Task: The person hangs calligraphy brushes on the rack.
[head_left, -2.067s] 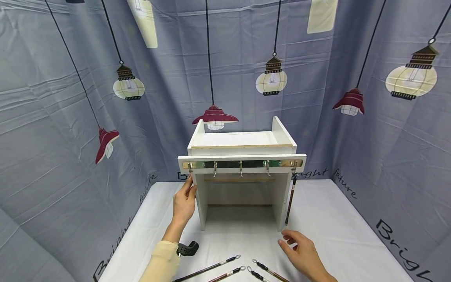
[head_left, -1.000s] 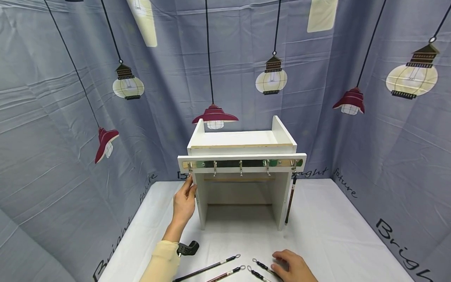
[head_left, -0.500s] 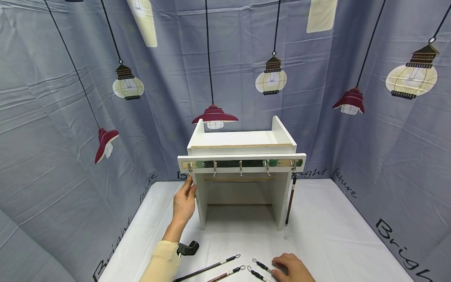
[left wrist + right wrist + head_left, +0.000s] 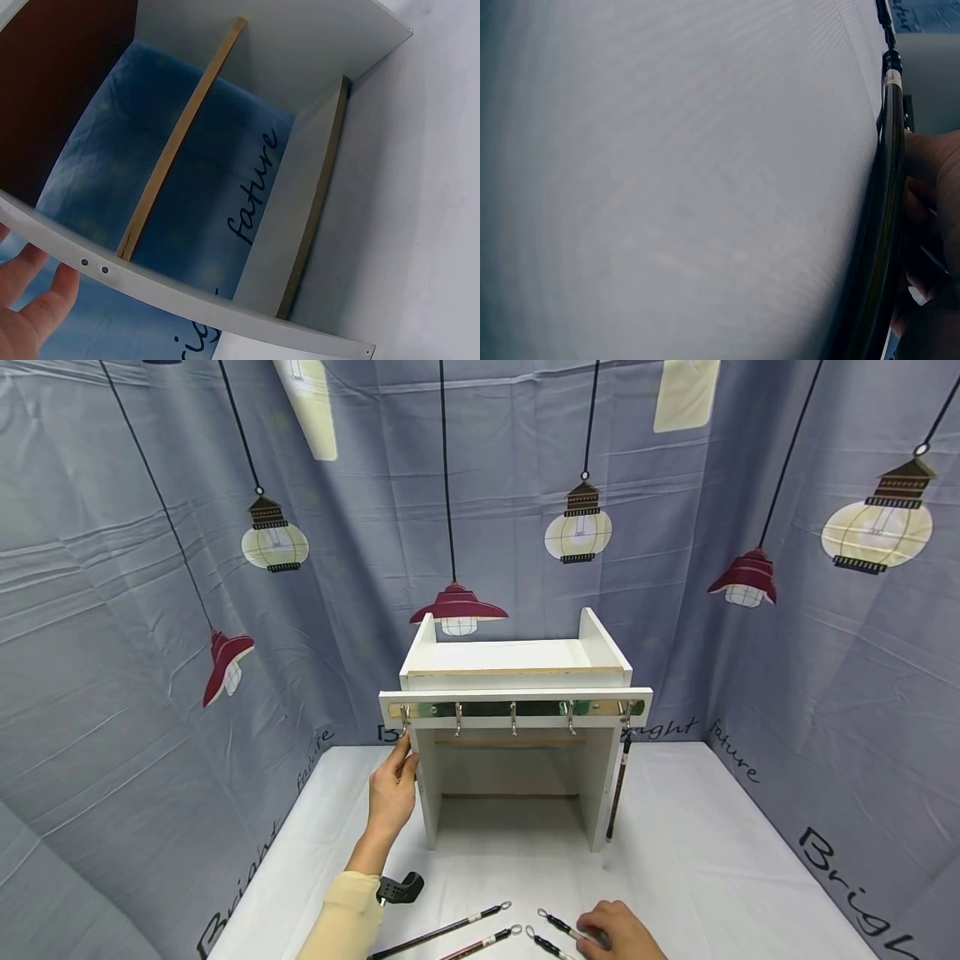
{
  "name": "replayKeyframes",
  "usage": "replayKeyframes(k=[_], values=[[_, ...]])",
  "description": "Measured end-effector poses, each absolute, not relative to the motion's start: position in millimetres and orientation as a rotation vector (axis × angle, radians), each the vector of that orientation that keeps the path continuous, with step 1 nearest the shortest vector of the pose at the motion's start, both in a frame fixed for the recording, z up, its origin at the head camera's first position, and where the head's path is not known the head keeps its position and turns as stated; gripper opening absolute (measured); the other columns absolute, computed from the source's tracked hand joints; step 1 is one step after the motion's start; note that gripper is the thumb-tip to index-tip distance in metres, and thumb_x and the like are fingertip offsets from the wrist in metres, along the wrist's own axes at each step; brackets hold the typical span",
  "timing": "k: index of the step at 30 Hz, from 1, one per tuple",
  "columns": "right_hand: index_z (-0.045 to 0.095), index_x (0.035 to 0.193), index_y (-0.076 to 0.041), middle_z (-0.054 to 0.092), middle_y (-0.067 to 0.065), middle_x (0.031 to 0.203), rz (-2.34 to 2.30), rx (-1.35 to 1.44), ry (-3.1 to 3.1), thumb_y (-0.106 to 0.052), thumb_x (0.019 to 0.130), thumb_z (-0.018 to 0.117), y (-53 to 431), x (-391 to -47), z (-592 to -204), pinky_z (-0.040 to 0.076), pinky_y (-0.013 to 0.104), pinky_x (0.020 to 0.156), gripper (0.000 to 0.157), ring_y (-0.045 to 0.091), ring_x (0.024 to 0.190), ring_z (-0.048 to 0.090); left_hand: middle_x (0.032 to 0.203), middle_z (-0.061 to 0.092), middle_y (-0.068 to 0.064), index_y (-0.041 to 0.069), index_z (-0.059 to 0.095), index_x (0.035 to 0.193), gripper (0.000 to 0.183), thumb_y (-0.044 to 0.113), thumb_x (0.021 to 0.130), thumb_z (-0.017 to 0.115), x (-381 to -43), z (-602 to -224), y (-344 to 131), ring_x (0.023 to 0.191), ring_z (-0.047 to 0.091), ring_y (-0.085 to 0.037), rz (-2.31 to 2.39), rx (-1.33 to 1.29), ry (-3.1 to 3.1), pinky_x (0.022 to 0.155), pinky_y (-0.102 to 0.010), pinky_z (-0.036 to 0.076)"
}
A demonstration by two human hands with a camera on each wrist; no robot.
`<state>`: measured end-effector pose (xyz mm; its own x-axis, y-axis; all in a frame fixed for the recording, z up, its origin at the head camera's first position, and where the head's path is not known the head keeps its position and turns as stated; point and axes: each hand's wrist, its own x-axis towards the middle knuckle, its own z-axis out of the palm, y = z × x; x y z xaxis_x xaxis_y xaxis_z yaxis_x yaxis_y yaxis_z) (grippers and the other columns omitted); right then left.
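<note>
My left hand (image 4: pixel 392 793) touches the outer left side of a white shelf unit (image 4: pixel 517 678), fingers pointing up below its leftmost hook (image 4: pixel 405 717). In the left wrist view its fingers (image 4: pixel 52 296) lie against the panel edge. At the front, my right hand (image 4: pixel 618 931) pinches the shaft of a calligraphy brush (image 4: pixel 557 922) with a loop at its end; part of it is hidden under the fingers. In the right wrist view a dark brush shaft (image 4: pixel 889 150) runs close beside the hand. Another calligraphy brush (image 4: pixel 618 787) hangs from the rightmost hook.
More looped brushes lie on the white table: a black one (image 4: pixel 442 931), a brown one (image 4: pixel 480 945) and a short visible piece of another (image 4: pixel 547 945). A metal hook strip (image 4: pixel 487 710) spans the shelf's front. A patterned curtain (image 4: pixel 352 635) stands behind.
My right hand has moved down and left from below the hanging brush to a brush on the table, and its fingers have closed on it. The left hand has stayed put.
</note>
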<state>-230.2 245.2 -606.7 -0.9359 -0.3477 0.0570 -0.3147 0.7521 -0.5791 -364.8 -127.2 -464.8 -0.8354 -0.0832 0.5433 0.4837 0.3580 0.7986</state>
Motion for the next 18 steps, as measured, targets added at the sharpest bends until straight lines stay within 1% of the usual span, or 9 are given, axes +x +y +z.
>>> replayKeyframes(k=[6, 18], values=[[0.078, 0.093, -0.014, 0.053, -0.019, 0.076, -0.950, -0.620, 2.888, -0.028, 0.089, 0.078, 244.2, -229.3, -607.2, 0.040, 0.024, 0.061, 0.015, -0.003, 0.073, 0.039, 0.155, 0.051, -0.014, 0.013, 0.048, 0.155, 0.048, 0.018, 0.107, 0.056, -364.5, -465.0, -127.0, 0.135, 0.058, -0.035, -1.499, -0.349, -2.131, 0.105, -0.050, 0.053], [0.078, 0.091, -0.015, 0.054, -0.019, 0.075, -0.925, -0.618, 2.927, -0.027, 0.090, 0.078, 238.2, -226.9, -604.8, 0.041, 0.024, 0.060, 0.011, -0.005, 0.071, 0.040, 0.154, 0.052, -0.013, 0.013, 0.048, 0.154, 0.048, 0.017, 0.107, 0.057, -365.2, -465.3, -127.0, 0.135, 0.058, -0.034, -1.501, -0.341, -2.126, 0.106, -0.050, 0.053]])
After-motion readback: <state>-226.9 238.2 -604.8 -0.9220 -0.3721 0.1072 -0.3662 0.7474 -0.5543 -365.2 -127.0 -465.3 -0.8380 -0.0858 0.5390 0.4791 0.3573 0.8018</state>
